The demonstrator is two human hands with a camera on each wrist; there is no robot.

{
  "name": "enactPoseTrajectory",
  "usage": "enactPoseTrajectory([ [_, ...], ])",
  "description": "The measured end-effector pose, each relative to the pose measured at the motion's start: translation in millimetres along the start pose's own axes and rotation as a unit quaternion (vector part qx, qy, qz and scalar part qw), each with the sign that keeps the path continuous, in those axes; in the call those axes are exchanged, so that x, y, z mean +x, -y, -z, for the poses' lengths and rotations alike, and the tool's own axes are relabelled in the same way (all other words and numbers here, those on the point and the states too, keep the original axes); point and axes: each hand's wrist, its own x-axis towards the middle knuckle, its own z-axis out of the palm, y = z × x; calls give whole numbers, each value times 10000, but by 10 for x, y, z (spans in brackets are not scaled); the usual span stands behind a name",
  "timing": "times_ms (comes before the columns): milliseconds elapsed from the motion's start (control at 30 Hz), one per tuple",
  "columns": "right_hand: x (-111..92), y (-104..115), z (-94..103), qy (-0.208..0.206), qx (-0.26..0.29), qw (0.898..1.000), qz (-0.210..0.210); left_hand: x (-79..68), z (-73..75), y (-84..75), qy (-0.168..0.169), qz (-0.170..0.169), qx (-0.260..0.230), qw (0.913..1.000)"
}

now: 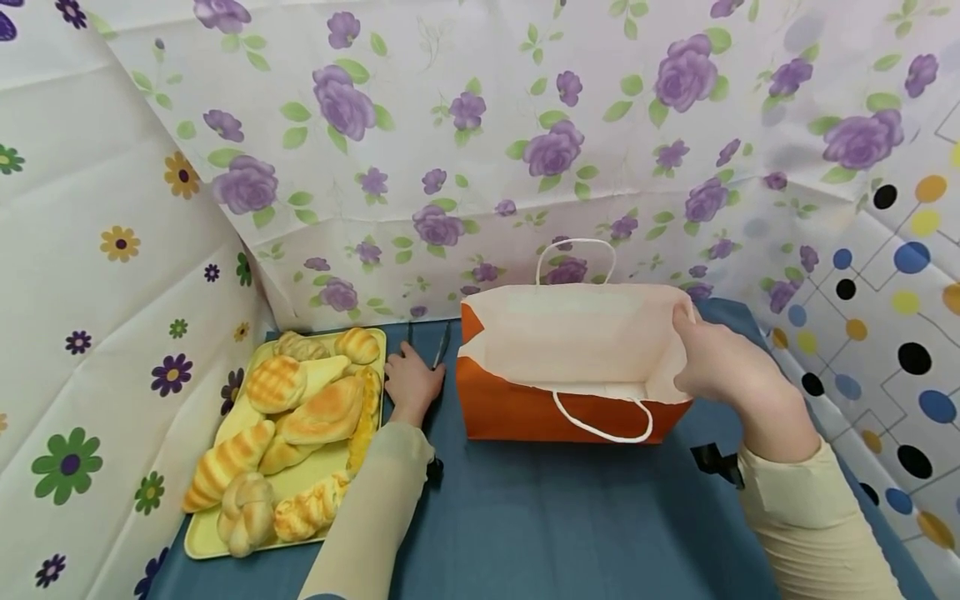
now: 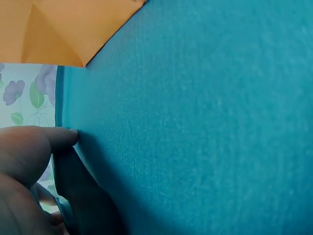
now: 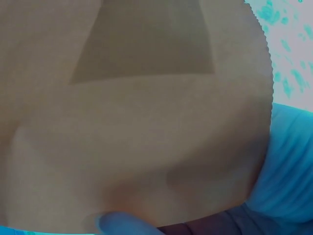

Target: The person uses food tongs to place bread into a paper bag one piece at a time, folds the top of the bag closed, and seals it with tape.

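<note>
My right hand (image 1: 723,362) grips the right edge of the orange paper bag (image 1: 555,417), its thumb inside the open mouth. The bag stands upright with a white inside and two white cord handles, one raised at the back, one hanging in front. In the right wrist view, the bag's pale inner wall (image 3: 146,122) fills most of the picture, with the thumb at the lower rim. Left of the bag, my left hand (image 1: 412,383) holds dark tongs (image 1: 442,346) low at the table, their two arms pointing away. The left wrist view shows the thumb (image 2: 58,137) against a dark part.
A yellow tray (image 1: 206,533) piled with several breads and pastries stands left of my left hand. A blue cloth (image 1: 570,517) covers the table. Flower-printed sheets (image 1: 465,167) hang behind and at the left, and a dotted one (image 1: 892,333) at the right.
</note>
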Motion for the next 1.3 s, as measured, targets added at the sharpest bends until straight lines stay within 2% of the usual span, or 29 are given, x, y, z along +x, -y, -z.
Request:
enactPoseTrajectory([
  [500, 65, 63, -5, 115, 22, 9999, -19, -2, 73, 127, 26, 115, -196, 9997],
  [767, 102, 79, -17, 110, 7, 9999, 14, -43, 130, 181, -32, 57, -391, 9992],
  [1067, 124, 78, -15, 140, 5, 9999, 51, -135, 303, 145, -127, -167, -606, 9979],
  [1167, 92, 12, -22, 160, 31, 9999, 34, -191, 284, 117, -96, -242, -776, 9966],
  [1300, 58, -52, -34, 185, 85, 9998, 35, -327, 249, 128, -176, -425, -1272, 9908],
])
